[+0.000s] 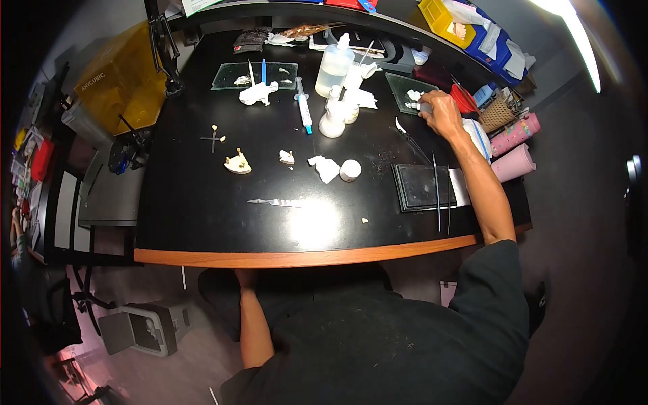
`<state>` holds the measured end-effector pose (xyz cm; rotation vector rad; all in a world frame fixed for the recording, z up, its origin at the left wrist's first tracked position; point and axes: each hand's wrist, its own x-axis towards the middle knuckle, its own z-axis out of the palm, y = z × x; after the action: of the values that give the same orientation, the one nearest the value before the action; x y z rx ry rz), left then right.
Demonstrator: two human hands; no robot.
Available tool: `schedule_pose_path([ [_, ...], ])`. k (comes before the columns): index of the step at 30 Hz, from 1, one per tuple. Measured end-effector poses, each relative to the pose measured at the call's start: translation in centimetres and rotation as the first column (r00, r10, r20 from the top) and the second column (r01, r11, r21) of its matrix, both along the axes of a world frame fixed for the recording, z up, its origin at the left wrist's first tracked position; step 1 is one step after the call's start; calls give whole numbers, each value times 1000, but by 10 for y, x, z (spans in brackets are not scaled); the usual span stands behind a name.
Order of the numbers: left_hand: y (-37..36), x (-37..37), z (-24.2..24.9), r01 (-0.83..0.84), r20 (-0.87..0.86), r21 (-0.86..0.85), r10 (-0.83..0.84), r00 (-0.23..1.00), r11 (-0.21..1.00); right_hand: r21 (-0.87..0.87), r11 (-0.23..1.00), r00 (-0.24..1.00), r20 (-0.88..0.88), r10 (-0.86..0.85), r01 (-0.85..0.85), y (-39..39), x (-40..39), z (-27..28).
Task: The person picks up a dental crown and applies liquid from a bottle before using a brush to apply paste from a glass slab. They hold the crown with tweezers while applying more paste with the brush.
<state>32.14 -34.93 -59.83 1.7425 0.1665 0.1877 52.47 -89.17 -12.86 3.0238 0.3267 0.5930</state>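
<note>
My right hand [442, 113] reaches to the far right of the black table, fingers bent down at the edge of a glass slab [399, 86]. A small pale, translucent item at the fingertips is too indistinct to name. Crumpled white tissue [414, 96] lies on the slab beside them. Under the table's front edge, my left hand [246, 275] is mostly hidden, its fingers out of sight. Nearer me are a dental model [237, 163], a smaller tooth model [287, 156], a scalpel [273, 202] and a small white jar [350, 170].
A clear bottle [334, 69], a white bottle [331, 123] and a syringe [303, 108] occupy the middle back. Another glass slab [223, 79] holds tools at back left. A black case [420, 187] with thin instruments lies below my right forearm, near pink tumblers [514, 164].
</note>
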Motion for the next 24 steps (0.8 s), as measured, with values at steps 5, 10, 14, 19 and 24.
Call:
schedule_pose_path([
  [5,-4,-1,10,-18,13,-36,18,1000,999,186,980,993,89,-84,66,10,-1,3],
  [10,12,2,-16,94,-86,10,-92,992,996,752,646,989,-149,-27,131,21,22,-11],
  [14,13,3,-13,108,-96,7,-107,990,994,791,611,969,-180,172,38,43,26,-11],
  [19,6,0,2,39,-47,-43,-41,998,998,775,626,947,-257,190,85,53,27,-16],
  [24,0,-3,7,15,-34,-76,-18,999,997,733,679,964,-199,175,28,49,25,-18],
])
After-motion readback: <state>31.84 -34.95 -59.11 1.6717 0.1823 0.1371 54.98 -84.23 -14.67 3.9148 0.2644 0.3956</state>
